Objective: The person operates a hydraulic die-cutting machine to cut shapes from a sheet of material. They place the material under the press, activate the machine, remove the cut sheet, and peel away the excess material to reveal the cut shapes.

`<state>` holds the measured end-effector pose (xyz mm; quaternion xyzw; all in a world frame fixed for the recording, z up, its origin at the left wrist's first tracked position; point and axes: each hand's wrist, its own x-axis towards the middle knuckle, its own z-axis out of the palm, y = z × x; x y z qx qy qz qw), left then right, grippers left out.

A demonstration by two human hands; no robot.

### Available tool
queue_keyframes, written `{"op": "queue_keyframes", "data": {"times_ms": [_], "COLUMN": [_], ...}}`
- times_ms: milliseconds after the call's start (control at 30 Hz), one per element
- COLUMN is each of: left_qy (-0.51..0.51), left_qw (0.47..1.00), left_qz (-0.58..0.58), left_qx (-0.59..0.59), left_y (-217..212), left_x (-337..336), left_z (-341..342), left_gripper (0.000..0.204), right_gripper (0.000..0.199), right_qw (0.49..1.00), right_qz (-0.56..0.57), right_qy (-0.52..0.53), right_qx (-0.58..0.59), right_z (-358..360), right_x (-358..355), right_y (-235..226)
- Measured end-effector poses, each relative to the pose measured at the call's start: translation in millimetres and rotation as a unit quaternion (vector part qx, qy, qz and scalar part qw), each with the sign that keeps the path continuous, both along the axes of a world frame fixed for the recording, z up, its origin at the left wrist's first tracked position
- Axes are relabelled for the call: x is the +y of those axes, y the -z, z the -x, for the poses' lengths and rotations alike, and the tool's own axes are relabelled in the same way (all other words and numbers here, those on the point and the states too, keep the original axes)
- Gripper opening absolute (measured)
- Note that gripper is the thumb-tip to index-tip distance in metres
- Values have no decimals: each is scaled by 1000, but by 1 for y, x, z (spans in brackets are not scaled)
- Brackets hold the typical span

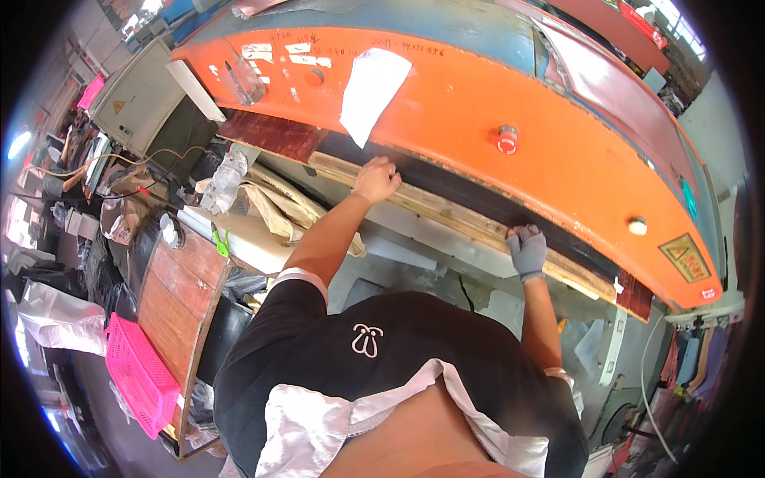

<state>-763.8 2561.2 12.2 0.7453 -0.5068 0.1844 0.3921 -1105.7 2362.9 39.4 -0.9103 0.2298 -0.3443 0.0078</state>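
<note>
My bare left hand (377,180) is closed at the front edge of a long wooden board (446,209), left of its middle. Farther right, my right hand (527,249), in a grey glove, has its fingers curled at the same edge. A black slab (470,201) lies along the back of the board, under the orange machine front (446,103). Whether my fingertips also touch the slab is hidden. White paper (374,92) hangs on the machine above my left hand.
On the orange front sit a red push button (508,140), a pale knob (637,225) and a yellow warning plate (684,258). At left stand a wooden table (179,283), a pink basket (139,374) and a grey cabinet (135,99). Hanging cloths (693,358) are at far right.
</note>
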Motion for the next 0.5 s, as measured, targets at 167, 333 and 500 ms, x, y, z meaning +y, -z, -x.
{"op": "queue_keyframes", "data": {"times_ms": [167, 333, 500], "left_qy": [2, 44, 107], "left_qw": [999, 998, 989], "left_qz": [-35, -44, -77], "left_qx": [1, 5, -60], "left_y": [3, 10, 21], "left_x": [2, 39, 118], "left_z": [1, 21, 53], "left_gripper": [18, 19, 17], "right_gripper": [17, 15, 18], "right_qw": [999, 996, 995], "right_qz": [-42, -83, -10], "right_qy": [12, 35, 92], "right_qx": [16, -7, -36], "right_z": [4, 18, 51], "right_x": [-2, 40, 132], "right_y": [7, 23, 37]}}
